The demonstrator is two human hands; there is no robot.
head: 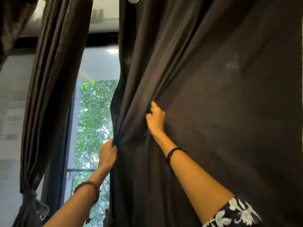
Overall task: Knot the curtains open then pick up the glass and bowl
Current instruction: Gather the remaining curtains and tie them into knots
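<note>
A dark brown curtain (213, 95) hangs over the right half of the window and fills most of the view. My left hand (107, 154) grips its left edge at mid height. Higher up and to the right, my right hand (155, 119) clutches a bunch of the same cloth, which folds and gathers between both hands. A second dark curtain (54, 79) hangs on the left, tied in a knot (29, 196) near its bottom. No glass or bowl is in view.
Between the two curtains the window (95, 112) shows green trees outside and a dark railing (82, 170) low down. A dark window frame (101, 40) runs across the top. A pale wall (11, 112) lies at the far left.
</note>
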